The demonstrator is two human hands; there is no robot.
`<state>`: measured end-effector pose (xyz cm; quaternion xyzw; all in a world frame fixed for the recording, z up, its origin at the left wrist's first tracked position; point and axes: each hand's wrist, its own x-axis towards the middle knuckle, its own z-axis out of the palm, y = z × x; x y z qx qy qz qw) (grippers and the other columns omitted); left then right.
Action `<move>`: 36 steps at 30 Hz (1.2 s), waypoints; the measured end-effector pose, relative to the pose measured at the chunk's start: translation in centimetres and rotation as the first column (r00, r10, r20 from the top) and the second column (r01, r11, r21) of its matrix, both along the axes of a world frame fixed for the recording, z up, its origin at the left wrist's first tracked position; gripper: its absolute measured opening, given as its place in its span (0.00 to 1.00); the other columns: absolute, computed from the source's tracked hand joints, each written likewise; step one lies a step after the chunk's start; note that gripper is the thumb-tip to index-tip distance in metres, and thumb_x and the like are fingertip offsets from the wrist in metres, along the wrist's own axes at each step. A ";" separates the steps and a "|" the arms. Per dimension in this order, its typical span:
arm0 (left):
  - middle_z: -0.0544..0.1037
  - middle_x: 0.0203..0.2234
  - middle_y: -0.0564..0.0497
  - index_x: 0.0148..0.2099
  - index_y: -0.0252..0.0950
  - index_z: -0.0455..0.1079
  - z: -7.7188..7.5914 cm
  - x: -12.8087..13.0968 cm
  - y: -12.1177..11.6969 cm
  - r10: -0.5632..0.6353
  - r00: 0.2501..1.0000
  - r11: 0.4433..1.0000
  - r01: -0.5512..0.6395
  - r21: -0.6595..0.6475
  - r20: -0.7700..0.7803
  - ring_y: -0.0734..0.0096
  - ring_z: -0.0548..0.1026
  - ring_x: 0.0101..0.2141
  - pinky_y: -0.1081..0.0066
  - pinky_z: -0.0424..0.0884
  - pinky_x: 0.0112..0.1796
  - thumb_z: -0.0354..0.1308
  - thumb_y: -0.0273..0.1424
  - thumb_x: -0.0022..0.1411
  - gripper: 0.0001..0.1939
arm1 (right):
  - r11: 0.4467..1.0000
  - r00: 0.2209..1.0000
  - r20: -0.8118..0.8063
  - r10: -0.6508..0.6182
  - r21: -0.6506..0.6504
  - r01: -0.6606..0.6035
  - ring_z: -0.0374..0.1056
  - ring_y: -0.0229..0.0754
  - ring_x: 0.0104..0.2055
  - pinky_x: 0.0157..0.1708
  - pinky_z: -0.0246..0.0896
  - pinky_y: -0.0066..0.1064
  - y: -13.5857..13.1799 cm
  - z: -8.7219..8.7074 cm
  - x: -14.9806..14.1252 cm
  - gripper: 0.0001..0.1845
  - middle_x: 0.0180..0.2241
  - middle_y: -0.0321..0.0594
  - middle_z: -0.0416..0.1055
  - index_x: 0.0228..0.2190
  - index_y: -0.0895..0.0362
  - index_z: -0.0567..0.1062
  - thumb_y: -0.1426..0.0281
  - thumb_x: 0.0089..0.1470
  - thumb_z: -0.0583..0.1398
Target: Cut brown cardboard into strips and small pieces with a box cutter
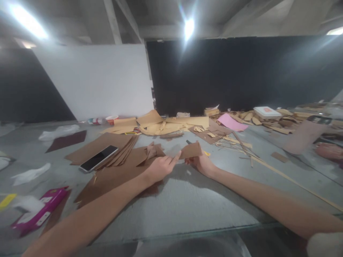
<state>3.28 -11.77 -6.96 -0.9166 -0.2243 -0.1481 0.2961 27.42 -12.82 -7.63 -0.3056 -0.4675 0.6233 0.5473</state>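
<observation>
A small piece of brown sheet, bent in a curve, is held up just above the grey table. My right hand is closed on its right part, fingers partly hidden behind it. My left hand is at its left edge, with the index finger stretched along that edge and the other fingers curled in. A dark narrow tip shows above the piece, and a yellow bit shows beside my right hand; I cannot tell whether they are one tool. Larger brown sheets lie under my left forearm.
On a stack of brown sheets lies a phone. At the near left is a magenta box. Tan scraps, a pink sheet and a white container line the back. Another person's hand is at the far right.
</observation>
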 end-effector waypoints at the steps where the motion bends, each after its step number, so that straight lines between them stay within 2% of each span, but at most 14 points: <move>1: 0.77 0.31 0.46 0.77 0.24 0.48 -0.1 0.0 0.1 -0.002 1.000 0.999 0.004 -0.046 0.026 0.62 0.78 0.33 0.68 0.76 0.32 0.42 0.17 0.71 0.34 | 1.000 1.000 0.010 -0.005 -0.001 0.005 0.68 0.43 0.25 0.29 0.61 0.35 0.0 -0.1 0.0 0.27 0.22 0.40 0.73 0.32 0.53 0.78 0.42 0.58 0.62; 3: 0.78 0.31 0.46 0.75 0.26 0.56 -0.4 0.3 0.1 -0.002 0.989 0.979 0.032 -0.200 0.151 0.64 0.79 0.33 0.69 0.76 0.33 0.44 0.19 0.72 0.31 | 1.000 1.000 0.023 -0.007 0.005 0.007 0.67 0.43 0.26 0.29 0.62 0.34 0.2 -0.2 0.0 0.26 0.22 0.39 0.72 0.31 0.53 0.77 0.42 0.56 0.64; 4: 0.79 0.29 0.47 0.73 0.28 0.61 -0.5 0.6 0.1 0.022 0.968 0.948 0.060 -0.313 0.252 0.65 0.79 0.31 0.70 0.76 0.33 0.45 0.22 0.74 0.28 | 1.000 1.000 0.025 -0.007 0.011 0.007 0.67 0.42 0.26 0.29 0.62 0.34 0.3 -0.3 -0.1 0.26 0.23 0.39 0.72 0.31 0.54 0.76 0.43 0.54 0.66; 5: 0.79 0.27 0.49 0.69 0.30 0.67 -0.5 0.9 0.1 0.074 0.929 0.892 0.102 -0.441 0.363 0.68 0.78 0.28 0.72 0.76 0.32 0.46 0.25 0.76 0.24 | 1.000 1.000 0.026 -0.017 0.017 0.016 0.67 0.41 0.26 0.29 0.61 0.33 0.4 -0.4 -0.1 0.25 0.25 0.38 0.72 0.32 0.54 0.75 0.44 0.52 0.67; 6: 0.78 0.25 0.50 0.63 0.32 0.74 -0.5 1.3 0.1 0.160 0.869 0.809 0.157 -0.566 0.469 0.70 0.77 0.24 0.74 0.75 0.29 0.46 0.30 0.78 0.20 | 0.999 0.999 0.028 -0.042 0.023 0.042 0.65 0.39 0.25 0.28 0.60 0.32 0.4 -0.4 -0.1 0.26 0.26 0.37 0.72 0.33 0.53 0.75 0.44 0.51 0.69; 7: 0.78 0.23 0.51 0.55 0.32 0.78 -0.4 1.7 0.0 0.266 0.796 0.704 0.224 -0.674 0.543 0.73 0.76 0.21 0.75 0.73 0.26 0.47 0.35 0.79 0.20 | 0.996 0.996 0.038 -0.085 0.029 0.084 0.63 0.38 0.24 0.27 0.59 0.31 0.5 -0.3 -0.1 0.26 0.27 0.35 0.71 0.34 0.53 0.74 0.44 0.51 0.69; 9: 0.79 0.21 0.50 0.39 0.32 0.78 -0.2 2.5 -0.3 0.451 0.661 0.497 0.372 -0.784 0.600 0.74 0.74 0.17 0.77 0.68 0.20 0.49 0.45 0.78 0.25 | 0.979 0.976 0.091 -0.199 0.056 0.194 0.58 0.35 0.23 0.25 0.53 0.30 0.6 -0.2 0.1 0.27 0.25 0.30 0.67 0.35 0.53 0.74 0.43 0.50 0.70; 10: 0.79 0.22 0.49 0.34 0.32 0.76 0.0 2.8 -0.4 0.506 0.620 0.405 0.443 -0.800 0.600 0.74 0.75 0.16 0.77 0.67 0.18 0.51 0.48 0.76 0.28 | 0.967 0.958 0.141 -0.250 0.086 0.240 0.56 0.35 0.23 0.25 0.51 0.30 0.6 -0.1 0.3 0.27 0.24 0.29 0.65 0.35 0.53 0.73 0.43 0.51 0.69; 13: 0.80 0.22 0.47 0.30 0.32 0.73 0.4 3.2 -0.4 0.557 0.598 0.192 0.583 -0.790 0.577 0.73 0.75 0.16 0.77 0.67 0.17 0.59 0.55 0.69 0.30 | 0.934 0.887 0.309 -0.343 0.207 0.290 0.57 0.37 0.25 0.29 0.52 0.31 0.5 0.3 1.1 0.29 0.21 0.30 0.63 0.27 0.54 0.71 0.41 0.57 0.65; 15: 0.80 0.22 0.46 0.31 0.32 0.73 0.4 3.2 -0.3 0.556 0.611 0.114 0.616 -0.779 0.564 0.73 0.75 0.16 0.77 0.67 0.17 0.62 0.57 0.66 0.30 | 0.912 0.844 0.363 -0.395 0.262 0.314 0.58 0.38 0.27 0.31 0.53 0.32 0.6 0.5 1.6 0.31 0.21 0.32 0.64 0.22 0.54 0.69 0.41 0.58 0.64; 21: 0.81 0.22 0.46 0.32 0.32 0.72 0.1 3.0 0.2 0.558 0.621 0.048 0.638 -0.769 0.550 0.73 0.76 0.16 0.78 0.67 0.16 0.65 0.58 0.63 0.31 | 0.859 0.745 0.434 -0.506 0.327 0.393 0.58 0.39 0.26 0.29 0.52 0.32 0.6 0.7 1.9 0.32 0.20 0.33 0.63 0.19 0.54 0.68 0.40 0.54 0.64; 24: 0.81 0.23 0.46 0.32 0.32 0.72 0.1 3.1 0.2 0.559 0.623 0.045 0.637 -0.770 0.548 0.74 0.76 0.16 0.78 0.67 0.17 0.65 0.58 0.62 0.30 | 0.846 0.715 0.457 -0.529 0.350 0.402 0.56 0.39 0.25 0.28 0.52 0.32 0.5 0.8 1.8 0.33 0.18 0.33 0.61 0.17 0.53 0.67 0.40 0.54 0.64; 36: 0.82 0.23 0.45 0.33 0.32 0.72 0.1 3.0 0.2 0.568 0.627 0.044 0.624 -0.780 0.534 0.74 0.76 0.16 0.78 0.67 0.17 0.65 0.56 0.65 0.28 | 0.838 0.683 0.489 -0.543 0.376 0.397 0.53 0.39 0.24 0.27 0.51 0.33 0.3 1.0 1.9 0.34 0.18 0.33 0.58 0.17 0.53 0.65 0.38 0.54 0.62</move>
